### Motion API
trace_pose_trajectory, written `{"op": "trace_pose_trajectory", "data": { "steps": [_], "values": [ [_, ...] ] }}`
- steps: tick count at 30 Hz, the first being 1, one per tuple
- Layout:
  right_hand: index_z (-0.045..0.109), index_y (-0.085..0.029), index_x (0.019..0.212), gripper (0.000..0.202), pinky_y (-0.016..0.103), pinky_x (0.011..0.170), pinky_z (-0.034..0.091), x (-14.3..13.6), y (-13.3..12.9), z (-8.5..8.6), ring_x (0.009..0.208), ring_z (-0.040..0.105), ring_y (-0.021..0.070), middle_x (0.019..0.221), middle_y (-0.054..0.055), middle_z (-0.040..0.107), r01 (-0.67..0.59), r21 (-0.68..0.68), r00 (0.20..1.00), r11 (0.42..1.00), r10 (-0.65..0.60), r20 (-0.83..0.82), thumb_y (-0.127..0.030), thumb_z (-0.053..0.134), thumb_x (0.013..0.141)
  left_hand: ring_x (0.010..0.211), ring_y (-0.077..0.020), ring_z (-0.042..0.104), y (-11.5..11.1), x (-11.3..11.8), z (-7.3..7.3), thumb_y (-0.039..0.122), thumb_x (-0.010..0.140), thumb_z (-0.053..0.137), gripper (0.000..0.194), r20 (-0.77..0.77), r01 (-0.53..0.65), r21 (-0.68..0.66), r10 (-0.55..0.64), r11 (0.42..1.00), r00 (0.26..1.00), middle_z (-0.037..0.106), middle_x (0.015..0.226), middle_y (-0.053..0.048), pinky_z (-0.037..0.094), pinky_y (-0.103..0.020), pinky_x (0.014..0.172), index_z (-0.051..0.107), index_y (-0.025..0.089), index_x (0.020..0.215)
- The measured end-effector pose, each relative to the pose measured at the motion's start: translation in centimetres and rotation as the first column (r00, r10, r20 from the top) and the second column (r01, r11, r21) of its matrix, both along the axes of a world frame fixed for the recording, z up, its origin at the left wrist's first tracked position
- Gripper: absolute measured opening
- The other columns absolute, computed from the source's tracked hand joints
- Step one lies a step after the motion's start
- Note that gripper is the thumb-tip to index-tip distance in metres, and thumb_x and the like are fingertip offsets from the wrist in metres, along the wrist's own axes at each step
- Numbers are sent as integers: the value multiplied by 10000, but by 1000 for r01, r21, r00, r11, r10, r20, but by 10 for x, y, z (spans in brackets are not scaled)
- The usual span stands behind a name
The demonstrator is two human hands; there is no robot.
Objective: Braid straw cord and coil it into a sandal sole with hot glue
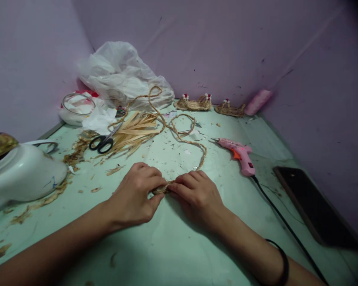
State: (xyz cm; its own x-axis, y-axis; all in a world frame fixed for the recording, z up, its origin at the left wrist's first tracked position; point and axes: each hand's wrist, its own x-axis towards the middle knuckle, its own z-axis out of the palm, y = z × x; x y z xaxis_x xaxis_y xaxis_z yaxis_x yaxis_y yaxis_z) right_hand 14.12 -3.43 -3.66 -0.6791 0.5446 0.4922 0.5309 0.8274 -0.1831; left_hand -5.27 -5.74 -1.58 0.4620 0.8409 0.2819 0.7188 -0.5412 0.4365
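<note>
Low over the table's middle, my left hand pinches one end of a small coiled piece of braided fibre rope. My right hand has its fingers closed on the other end of the same coil. Much of the coil is hidden by my fingers. From behind my right hand the loose length of rope runs away in loops toward the back. Right of it lies a pink hot glue gun on its side, with an orange trigger and a small red light.
Black-handled scissors rest beside dry fibre strips. A white pitcher stands left, a glass bowl and plastic bag behind. Woven pieces with beads sit by the wall. A phone lies right, near the glue gun's cord.
</note>
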Motion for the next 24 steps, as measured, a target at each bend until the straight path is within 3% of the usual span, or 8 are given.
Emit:
{"op": "trace_pose_trajectory", "data": {
  "steps": [6, 10, 16, 20, 24],
  "values": [
    [683, -184, 780, 173, 330, 643, 307, -8, -3, -1, 657, 524, 164, 715, 18, 683, 72, 63, 997, 995, -74, 20, -116, 527, 806, 725, -171, 598, -3, 10, -4, 145, 753, 515, 167, -94, -6, 160, 21, 987, 995, 655, 766, -35, 347, -458, 918, 677, 176, 783],
    [663, -182, 682, 208, 343, 661, 299, -16, -7, -2, 629, 500, 165, 654, 16, 661, 125, 101, 991, 987, -129, 35, -78, 493, 743, 694, -166, 600, -2, 16, -5, 118, 708, 503, 161, -111, -8, 184, 29, 983, 993, 662, 726, -34, 346, -446, 933, 656, 154, 672],
    [660, -169, 655, 167, 352, 637, 308, -22, -12, -5, 650, 534, 195, 687, 49, 671, 237, 4, 971, 972, -237, -14, -100, 518, 711, 719, -170, 598, -4, 20, -9, 104, 697, 486, 172, -113, -42, 179, 63, 983, 992, 664, 730, -45, 355, -430, 924, 655, 135, 684],
    [653, -191, 703, 112, 365, 780, 368, -15, -10, -3, 677, 586, 180, 701, 19, 682, 221, -54, 974, 974, -224, -47, -142, 562, 744, 747, -176, 598, 0, 13, -5, 166, 721, 523, 129, -80, -75, 41, 78, 996, 994, 664, 769, -44, 382, -409, 875, 649, 147, 705],
    [619, -191, 783, 42, 420, 972, 320, -4, -7, 0, 633, 614, 143, 685, -15, 688, 112, -216, 972, 970, -153, -181, -185, 609, 744, 742, -190, 569, 4, 5, 2, 258, 680, 622, 182, -54, -98, -160, 91, 982, 994, 649, 766, -28, 431, -365, 771, 631, 159, 833]
  ]
}}
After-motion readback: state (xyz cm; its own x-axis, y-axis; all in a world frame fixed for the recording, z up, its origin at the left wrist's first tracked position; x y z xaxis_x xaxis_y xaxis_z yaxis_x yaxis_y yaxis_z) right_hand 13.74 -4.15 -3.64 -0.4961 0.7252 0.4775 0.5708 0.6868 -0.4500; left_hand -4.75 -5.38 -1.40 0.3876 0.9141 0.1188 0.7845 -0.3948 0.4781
